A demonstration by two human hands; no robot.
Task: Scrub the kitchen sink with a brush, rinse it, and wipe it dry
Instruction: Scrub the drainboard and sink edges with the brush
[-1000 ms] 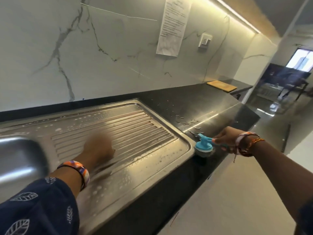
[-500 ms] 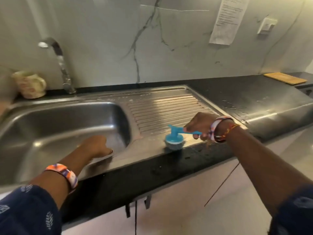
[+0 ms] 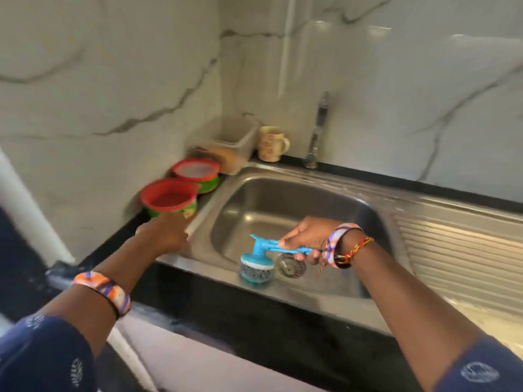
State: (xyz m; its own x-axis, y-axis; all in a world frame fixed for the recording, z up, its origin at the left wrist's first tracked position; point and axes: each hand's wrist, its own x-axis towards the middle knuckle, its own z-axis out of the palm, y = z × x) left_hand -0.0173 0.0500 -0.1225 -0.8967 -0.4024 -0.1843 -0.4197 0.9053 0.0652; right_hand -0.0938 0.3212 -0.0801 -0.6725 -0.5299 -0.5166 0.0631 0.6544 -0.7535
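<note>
- The surface (image 3: 198,304), black stone, now shows its left end and the marble corner; the view has swung left since half a second ago, so the cutting board and wall paper are out of frame.
- The sink (image 3: 325,287) basin fills the middle, its ribbed drainboard cut off at the right edge.
- The right hand (image 3: 308,239) has moved from the drainboard's front edge to over the basin, fingers curled round the brush handle.
- The left hand (image 3: 167,233) has shifted from the sink's front rim to its front left corner; whether its fingers are spread or curled, I cannot tell.
- The brush (image 3: 257,263), blue with a round scrubbing head, now rests on the front rim of the basin, just beside the drain (image 3: 290,268).
- Two red-rimmed bowls (image 3: 169,198) have come into view on the surface's left edge, behind them a clear tub and a mug (image 3: 271,144) near the tap (image 3: 318,128).
</note>
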